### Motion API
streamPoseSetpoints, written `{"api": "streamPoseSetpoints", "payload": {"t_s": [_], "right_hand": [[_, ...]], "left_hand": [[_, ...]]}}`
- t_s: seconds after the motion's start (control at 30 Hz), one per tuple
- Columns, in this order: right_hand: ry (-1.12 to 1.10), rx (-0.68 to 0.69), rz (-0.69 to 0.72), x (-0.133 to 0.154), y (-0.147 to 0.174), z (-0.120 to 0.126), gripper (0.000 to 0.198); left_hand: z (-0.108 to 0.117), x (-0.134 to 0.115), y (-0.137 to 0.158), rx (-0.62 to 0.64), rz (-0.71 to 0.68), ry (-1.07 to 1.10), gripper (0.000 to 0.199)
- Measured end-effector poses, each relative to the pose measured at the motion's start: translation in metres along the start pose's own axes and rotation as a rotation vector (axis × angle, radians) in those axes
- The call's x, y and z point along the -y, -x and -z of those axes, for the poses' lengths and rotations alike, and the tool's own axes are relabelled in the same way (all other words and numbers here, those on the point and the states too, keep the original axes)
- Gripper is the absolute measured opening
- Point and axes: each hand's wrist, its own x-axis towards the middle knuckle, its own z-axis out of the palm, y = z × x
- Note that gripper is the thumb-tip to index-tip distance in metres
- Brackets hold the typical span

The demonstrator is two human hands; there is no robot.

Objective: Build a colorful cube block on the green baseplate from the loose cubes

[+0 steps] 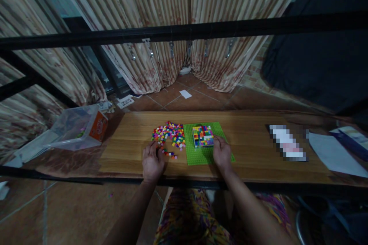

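A loose pile of small multicoloured toy bricks [169,133] lies on the wooden table, left of a green studded baseplate [208,157]. My left hand [152,162] is at the pile's lower left edge, palm down. Its fingers are loosely bent with the thumb apart, and I see nothing held in it. On the baseplate stands a low block built of many coloured bricks [203,136]. My right hand [222,153] is at the block's right edge, thumb and fingers closed together against it. Whatever is between those fingertips is too small to make out.
The long wooden table [247,134] has a dark frame. A clear plastic bin [76,126] with an orange label stands left. A blurred-out flat item [287,143] and white paper [336,153] lie right. A black bar [184,30] crosses before the curtains [161,0].
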Motion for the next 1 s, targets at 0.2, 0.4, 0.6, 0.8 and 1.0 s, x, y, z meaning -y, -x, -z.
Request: {"api": "streamPoseSetpoints", "payload": {"t_s": [0.2, 0.4, 0.6, 0.8, 1.0], "right_hand": [[0.070, -0.032, 0.044, 0.007, 0.009, -0.003, 0.052], [0.333, -0.041, 0.191, 0.027, 0.021, -0.020, 0.100], [0.514, -0.045, 0.135, 0.036, 0.026, -0.031, 0.095], [0.545, -0.129, 0.097, 0.024, 0.027, -0.014, 0.089], [0.563, -0.166, 0.083, 0.021, 0.027, 0.002, 0.096]], "left_hand": [[-0.001, 0.001, 0.000, -0.002, 0.005, 0.012, 0.032], [0.001, 0.000, -0.001, 0.009, -0.004, 0.006, 0.032], [0.001, 0.000, -0.001, 0.012, 0.000, -0.008, 0.033], [0.000, 0.000, 0.001, 0.001, -0.002, -0.008, 0.033], [0.001, -0.001, 0.001, 0.014, 0.006, 0.000, 0.034]]}}
